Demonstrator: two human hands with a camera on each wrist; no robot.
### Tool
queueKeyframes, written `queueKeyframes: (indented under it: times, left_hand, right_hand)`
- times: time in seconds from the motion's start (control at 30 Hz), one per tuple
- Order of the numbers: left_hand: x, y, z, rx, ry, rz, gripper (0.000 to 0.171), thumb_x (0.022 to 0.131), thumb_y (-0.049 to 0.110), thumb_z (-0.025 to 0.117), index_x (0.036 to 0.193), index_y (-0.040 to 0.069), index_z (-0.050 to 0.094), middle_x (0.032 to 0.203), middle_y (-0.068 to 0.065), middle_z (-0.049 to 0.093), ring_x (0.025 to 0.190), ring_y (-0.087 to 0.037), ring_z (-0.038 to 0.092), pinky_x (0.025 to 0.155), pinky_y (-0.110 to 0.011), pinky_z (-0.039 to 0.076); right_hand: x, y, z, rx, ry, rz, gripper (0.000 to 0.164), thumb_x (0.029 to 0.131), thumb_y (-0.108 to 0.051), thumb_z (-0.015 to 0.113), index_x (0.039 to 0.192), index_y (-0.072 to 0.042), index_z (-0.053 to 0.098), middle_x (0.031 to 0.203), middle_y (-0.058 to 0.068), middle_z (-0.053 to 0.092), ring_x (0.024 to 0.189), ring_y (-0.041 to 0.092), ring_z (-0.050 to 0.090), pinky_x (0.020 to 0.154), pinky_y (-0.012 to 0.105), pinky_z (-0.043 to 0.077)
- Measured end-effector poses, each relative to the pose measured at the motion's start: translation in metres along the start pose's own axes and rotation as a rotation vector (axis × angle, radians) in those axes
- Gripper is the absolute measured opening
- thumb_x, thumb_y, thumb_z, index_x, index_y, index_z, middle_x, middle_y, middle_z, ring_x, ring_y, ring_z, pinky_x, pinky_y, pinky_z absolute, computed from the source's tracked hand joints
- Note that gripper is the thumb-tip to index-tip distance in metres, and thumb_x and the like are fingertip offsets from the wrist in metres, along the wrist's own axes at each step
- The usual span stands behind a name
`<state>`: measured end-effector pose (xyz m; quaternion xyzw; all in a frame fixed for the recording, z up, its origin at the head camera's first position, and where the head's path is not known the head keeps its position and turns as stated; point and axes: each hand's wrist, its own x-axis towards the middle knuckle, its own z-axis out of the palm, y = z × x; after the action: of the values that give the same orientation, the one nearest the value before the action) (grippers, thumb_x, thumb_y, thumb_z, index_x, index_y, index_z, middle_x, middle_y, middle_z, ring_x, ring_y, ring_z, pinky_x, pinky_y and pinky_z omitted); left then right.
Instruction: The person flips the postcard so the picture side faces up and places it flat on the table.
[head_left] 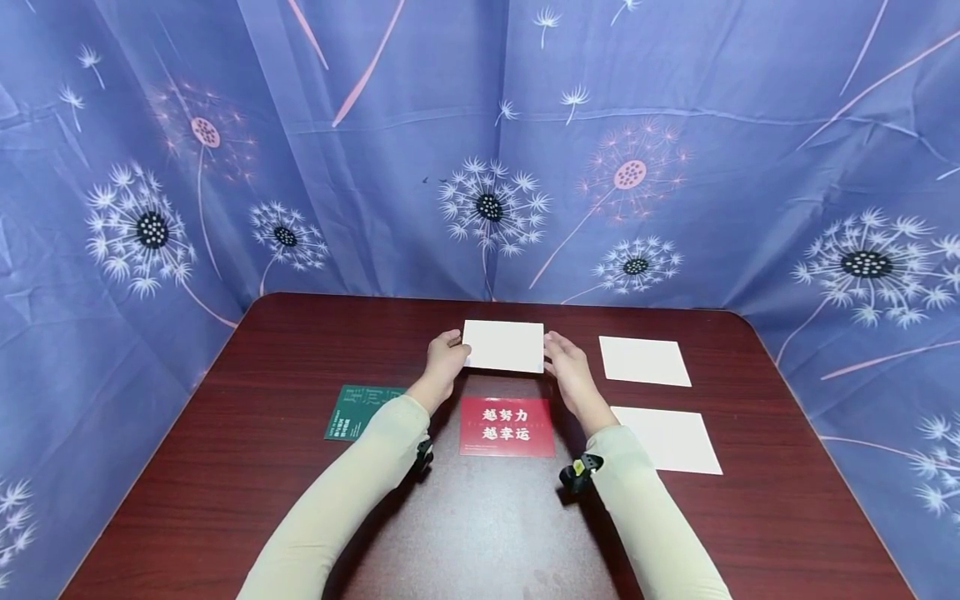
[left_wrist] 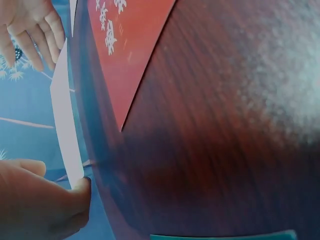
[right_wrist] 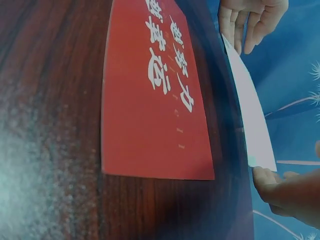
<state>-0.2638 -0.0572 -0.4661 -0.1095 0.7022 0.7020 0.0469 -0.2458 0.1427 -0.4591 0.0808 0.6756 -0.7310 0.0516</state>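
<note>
A white card (head_left: 503, 346) is held up above the far middle of the table, its blank face toward me. My left hand (head_left: 446, 362) pinches its left edge, thumb in front. At the opposite edge is my right hand (head_left: 570, 373), fingers extended, with the thumb (right_wrist: 264, 177) at the card's corner in the right wrist view; whether it touches is hard to tell. Nearer to me, between the forearms, a red card (head_left: 507, 427) with white Chinese characters lies flat. A green printed card (head_left: 363, 410) lies to the left, partly covered by my left forearm.
Two blank white cards lie on the right of the dark red wooden table (head_left: 225, 500): a far one (head_left: 645, 361) and a nearer one (head_left: 686, 440), partly behind my right sleeve. A blue dandelion-patterned curtain (head_left: 390, 208) hangs around the table's back and sides.
</note>
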Motion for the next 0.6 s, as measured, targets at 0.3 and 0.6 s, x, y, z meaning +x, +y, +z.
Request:
queueKeyframes:
  times: [0.3, 0.6]
  left_hand:
    - [-0.0027, 0.0015, -0.0024, 0.004, 0.099, 0.021, 0.045, 0.086, -0.008, 0.052, 0.13, -0.007, 0.054, 0.12, -0.023, 0.058, 0.114, -0.028, 0.053, 0.095, -0.034, 0.047]
    - [-0.003, 0.0025, -0.0025, 0.038, 0.136, 0.079, 0.03, 0.088, -0.004, 0.057, 0.116, -0.004, 0.067, 0.102, -0.017, 0.063, 0.094, -0.02, 0.056, 0.08, -0.025, 0.049]
  right_hand:
    - [0.0018, 0.0029, -0.0008, -0.008, 0.095, -0.021, 0.044, 0.099, -0.002, 0.046, 0.141, 0.009, 0.039, 0.138, 0.027, 0.045, 0.128, 0.032, 0.045, 0.104, 0.037, 0.041]
    - [0.001, 0.0049, -0.0029, -0.052, 0.187, -0.062, 0.038, 0.091, 0.005, 0.051, 0.129, 0.005, 0.057, 0.123, 0.024, 0.057, 0.104, 0.022, 0.054, 0.08, 0.018, 0.048]
